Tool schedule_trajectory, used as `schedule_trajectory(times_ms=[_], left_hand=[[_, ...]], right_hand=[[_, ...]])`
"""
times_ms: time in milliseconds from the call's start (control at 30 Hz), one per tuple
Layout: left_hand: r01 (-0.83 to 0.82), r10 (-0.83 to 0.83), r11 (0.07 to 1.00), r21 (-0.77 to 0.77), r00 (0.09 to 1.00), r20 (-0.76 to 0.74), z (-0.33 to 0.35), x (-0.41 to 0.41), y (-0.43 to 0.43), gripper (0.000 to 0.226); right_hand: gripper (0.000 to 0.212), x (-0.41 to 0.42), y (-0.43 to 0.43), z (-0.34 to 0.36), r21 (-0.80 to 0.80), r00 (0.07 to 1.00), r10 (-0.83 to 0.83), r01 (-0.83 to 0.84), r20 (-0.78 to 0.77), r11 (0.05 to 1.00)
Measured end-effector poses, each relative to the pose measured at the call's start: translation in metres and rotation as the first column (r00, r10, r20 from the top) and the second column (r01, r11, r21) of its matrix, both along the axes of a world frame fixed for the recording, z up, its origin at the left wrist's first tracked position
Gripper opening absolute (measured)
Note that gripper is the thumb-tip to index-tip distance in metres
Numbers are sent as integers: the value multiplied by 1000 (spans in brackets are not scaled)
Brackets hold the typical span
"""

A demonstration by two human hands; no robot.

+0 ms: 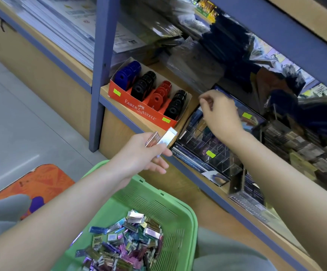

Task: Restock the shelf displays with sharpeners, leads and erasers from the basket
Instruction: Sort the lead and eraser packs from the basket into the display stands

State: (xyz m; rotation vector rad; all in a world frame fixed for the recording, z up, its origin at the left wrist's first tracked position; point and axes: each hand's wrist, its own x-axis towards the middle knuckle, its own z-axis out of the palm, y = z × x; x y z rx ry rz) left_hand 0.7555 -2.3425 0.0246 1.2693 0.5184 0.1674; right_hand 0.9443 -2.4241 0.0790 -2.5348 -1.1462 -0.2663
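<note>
Now | left hand (139, 155) grips two slim packs (166, 137) above green basket (158, 202) of more packs | right hand (220, 112) curled over clear display case (217, 151) on shelf, grip unclear

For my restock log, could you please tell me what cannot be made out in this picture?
Head view: whether the right hand holds anything; its curled fingers hide their tips.
Head view: print on the packs in the left hand; too small, glare.
Head view: goods on the upper shelf; blurred.
Head view: near side of the basket; cut off by the bottom edge.
</note>
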Motion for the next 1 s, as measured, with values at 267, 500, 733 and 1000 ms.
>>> schedule_trajectory(times_ms=[267, 500, 733, 1000], left_hand=[[141, -147, 983, 121, 988, 41, 1, -3, -10, 8], [156, -142, 949, 275, 987, -70, -2, -3, -28, 18], [123, -126, 885, 449, 992, -24, 0, 3, -36, 20], [29, -17, 956, 293, 999, -46, 3, 18, -43, 11]], right_hand=[[8, -88, -49, -1, 25, 838, 146, -156, -526, 987], [6, -91, -92, 6, 183, 752, 135, -20, -645, 983], [4, -32, -122, 18, 269, 940, -90, 185, -330, 945], [16, 38, -123, 4, 148, 963, -258, 266, -73, 953]])
